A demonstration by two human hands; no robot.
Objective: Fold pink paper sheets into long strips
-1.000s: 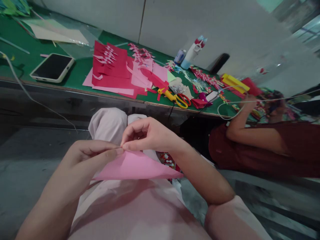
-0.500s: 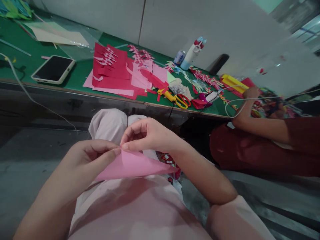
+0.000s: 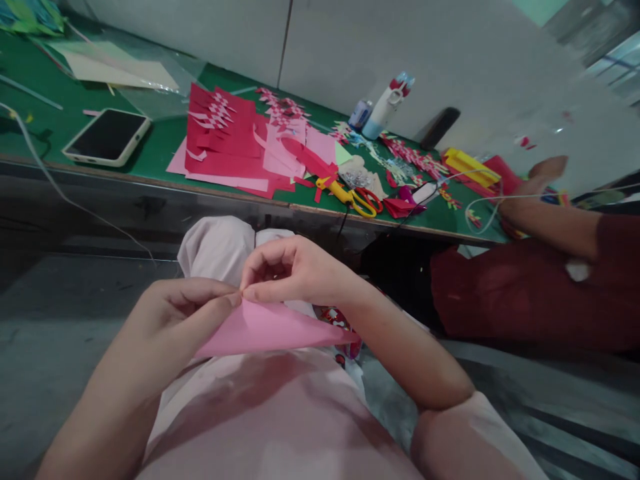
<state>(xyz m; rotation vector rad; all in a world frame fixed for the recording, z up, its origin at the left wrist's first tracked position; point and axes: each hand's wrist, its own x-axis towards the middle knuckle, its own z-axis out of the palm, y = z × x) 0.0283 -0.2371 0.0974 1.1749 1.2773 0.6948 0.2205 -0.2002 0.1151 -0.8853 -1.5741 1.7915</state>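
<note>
A sheet of pink paper, seemingly folded, is held above my lap. My left hand pinches its upper edge between thumb and forefinger. Right beside it, my right hand grips the same edge with thumb and fingertips, the other fingers curled in. The fingertips of both hands nearly touch, and the edge between them is mostly hidden. Toward the right the paper tapers to a point under my right forearm.
On the green table lie a phone, red paper, yellow-handled scissors and woven paper strips. A white bottle stands by the wall. A co-worker in a dark red shirt sits at right, with a white cable nearby.
My hands and the pink paper have barely moved. The co-worker's arm and body have shifted to the right, and their hand is now farther along the table.
</note>
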